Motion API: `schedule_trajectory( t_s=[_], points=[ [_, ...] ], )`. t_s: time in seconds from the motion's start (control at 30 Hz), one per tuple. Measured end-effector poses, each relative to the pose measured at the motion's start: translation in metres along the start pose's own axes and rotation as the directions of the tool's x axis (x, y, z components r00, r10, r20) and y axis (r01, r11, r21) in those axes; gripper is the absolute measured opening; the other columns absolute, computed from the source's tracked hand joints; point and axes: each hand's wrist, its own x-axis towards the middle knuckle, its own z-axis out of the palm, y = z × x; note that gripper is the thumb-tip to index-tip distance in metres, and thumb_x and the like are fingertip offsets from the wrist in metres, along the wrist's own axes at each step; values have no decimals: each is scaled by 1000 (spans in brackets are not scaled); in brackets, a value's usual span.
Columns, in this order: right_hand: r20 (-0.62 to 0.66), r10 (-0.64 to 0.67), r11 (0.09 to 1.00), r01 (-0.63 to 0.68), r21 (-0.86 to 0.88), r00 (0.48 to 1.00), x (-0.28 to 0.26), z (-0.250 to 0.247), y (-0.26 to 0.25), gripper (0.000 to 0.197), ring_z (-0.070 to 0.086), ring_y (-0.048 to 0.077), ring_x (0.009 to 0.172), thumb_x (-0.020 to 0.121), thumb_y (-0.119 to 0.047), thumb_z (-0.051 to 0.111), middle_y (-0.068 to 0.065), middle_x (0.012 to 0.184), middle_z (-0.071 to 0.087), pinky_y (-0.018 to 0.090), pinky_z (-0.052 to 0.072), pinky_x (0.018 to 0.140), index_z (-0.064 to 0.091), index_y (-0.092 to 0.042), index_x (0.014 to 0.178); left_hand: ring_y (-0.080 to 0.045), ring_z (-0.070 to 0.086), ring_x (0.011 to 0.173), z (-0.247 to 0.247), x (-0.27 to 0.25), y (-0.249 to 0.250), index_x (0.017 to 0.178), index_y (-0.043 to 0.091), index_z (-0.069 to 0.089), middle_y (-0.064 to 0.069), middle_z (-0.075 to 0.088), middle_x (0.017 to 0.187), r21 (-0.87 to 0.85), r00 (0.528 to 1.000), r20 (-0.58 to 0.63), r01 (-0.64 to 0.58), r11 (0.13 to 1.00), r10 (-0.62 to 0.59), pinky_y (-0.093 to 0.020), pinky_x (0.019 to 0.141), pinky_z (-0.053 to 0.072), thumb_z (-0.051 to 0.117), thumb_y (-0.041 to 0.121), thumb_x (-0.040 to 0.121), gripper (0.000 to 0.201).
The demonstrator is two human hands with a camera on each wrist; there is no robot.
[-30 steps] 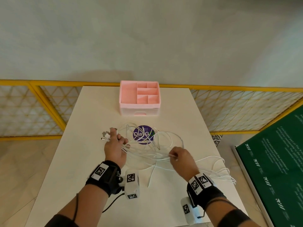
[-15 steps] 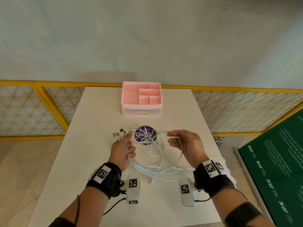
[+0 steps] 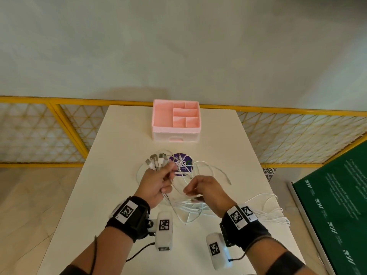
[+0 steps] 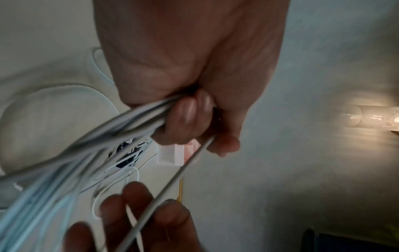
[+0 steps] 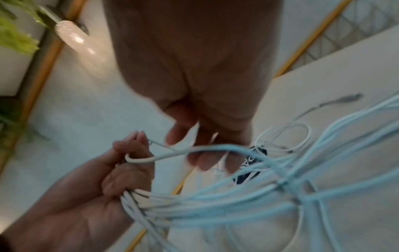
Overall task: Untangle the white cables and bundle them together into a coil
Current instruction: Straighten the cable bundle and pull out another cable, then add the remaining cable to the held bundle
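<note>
Currently the thin white charging cables (image 3: 190,205) are gathered at their metal-tipped plug ends (image 3: 155,160) in the clenched left hand (image 3: 156,184), above the white table (image 3: 111,175). One strand is pinched by the right hand (image 3: 204,190) just beside it; loose loops trail toward the table's right edge. Ideally, plugs should be kept level, each loop fed in at equal length, and slack drawn gently so no crossing is tightened.
</note>
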Motion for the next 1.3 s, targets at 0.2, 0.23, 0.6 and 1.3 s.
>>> schedule_trajectory(
  t_s=[0.2,0.23,0.6,1.3],
  points=[
    [-2,157,959,-152,238,988,29,-1,-35,44,56,21,49,102,-40,44,11,66,62,26,42,51,63,-8,79,-3,37,38,16,-24,-3,95,0,60,-1,59,59,224,944,316,22,974,-94,-17,38,21,70,26,85,29],
    [25,151,954,-152,259,988,34,-1,-43,42,54,21,50,102,-39,46,12,69,60,25,43,49,63,-6,84,-3,37,38,16,-26,-4,96,-1,60,-1,60,59,257,934,336,29,966,-118,-17,38,21,74,29,84,35],
    [87,-246,763,137,632,965,25,-4,-153,42,43,16,46,106,-36,40,1,49,38,27,43,51,63,-1,113,-4,25,41,-26,-19,-18,90,5,66,1,47,65,-65,989,86,126,990,-120,-18,38,20,75,33,81,31],
    [-815,62,671,-628,-394,576,19,-248,11,41,64,23,107,88,-23,72,6,120,65,29,52,83,63,-18,127,-4,24,37,-30,1,-9,74,17,54,8,32,51,-277,989,-150,-41,960,-1,-18,33,21,60,43,91,32]
  ],
)
